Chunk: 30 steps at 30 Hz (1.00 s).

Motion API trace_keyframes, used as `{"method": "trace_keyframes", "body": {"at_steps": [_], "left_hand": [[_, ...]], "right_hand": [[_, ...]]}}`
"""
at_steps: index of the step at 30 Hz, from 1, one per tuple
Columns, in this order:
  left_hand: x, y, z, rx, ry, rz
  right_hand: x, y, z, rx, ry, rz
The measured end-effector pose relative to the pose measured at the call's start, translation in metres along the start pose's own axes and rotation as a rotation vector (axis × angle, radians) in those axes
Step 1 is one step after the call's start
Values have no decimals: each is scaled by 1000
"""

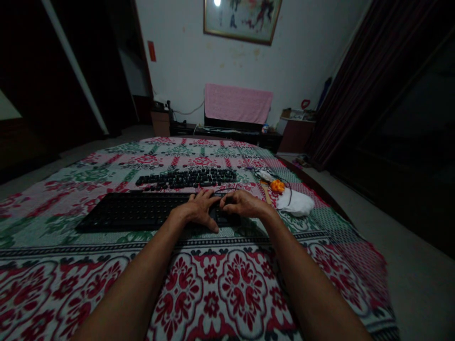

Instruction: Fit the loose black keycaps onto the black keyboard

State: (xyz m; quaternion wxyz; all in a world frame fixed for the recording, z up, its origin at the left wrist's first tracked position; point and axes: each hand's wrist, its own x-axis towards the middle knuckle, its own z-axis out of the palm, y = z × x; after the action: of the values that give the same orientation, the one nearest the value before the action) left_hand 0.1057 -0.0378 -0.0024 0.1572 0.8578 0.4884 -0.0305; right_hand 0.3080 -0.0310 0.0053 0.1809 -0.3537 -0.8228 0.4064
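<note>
- Keyboard (131,210) lies flat on the patterned cloth (209,284) in front of me, bare-looking across the key area.
- My left hand (201,208): fingers spread, resting on the keyboard's right part.
- My right hand (243,203): just beside the left, fingers curled over the keyboard's right end; can't tell if they grip anything.
- Black keycaps (188,178): loose rows just beyond the keyboard.
- Orange item (277,186) and white bag (296,203): off to the right.

Both hands (199,208) at black keyboard (133,211); loose keys (188,178) beyond, patterned cloth (211,284) beneath.
</note>
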Motion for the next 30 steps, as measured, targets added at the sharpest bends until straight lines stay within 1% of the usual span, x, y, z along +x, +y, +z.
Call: {"method": "trace_keyframes", "body": {"at_steps": [5, 11, 16, 20, 24, 27, 30], "left_hand": [[2, -3, 4, 6, 5, -8], [1, 2, 0, 4, -10, -23], [0, 3, 0, -15, 16, -17], [1, 1, 2, -24, 26, -16], [3, 0, 2, -13, 36, -11], [3, 1, 2, -8, 38, 6], [1, 3, 1, -7, 42, 3]], "right_hand": [[2, -3, 3, -14, 16, 7], [1, -6, 1, 14, -13, 26], [1, -11, -1, -23, -16, 18], [5, -9, -3, -15, -65, 27], [12, -2, -8, 45, -114, 40], [14, -6, -14, 107, -66, 56], [12, -16, -23, 151, -24, 33]]}}
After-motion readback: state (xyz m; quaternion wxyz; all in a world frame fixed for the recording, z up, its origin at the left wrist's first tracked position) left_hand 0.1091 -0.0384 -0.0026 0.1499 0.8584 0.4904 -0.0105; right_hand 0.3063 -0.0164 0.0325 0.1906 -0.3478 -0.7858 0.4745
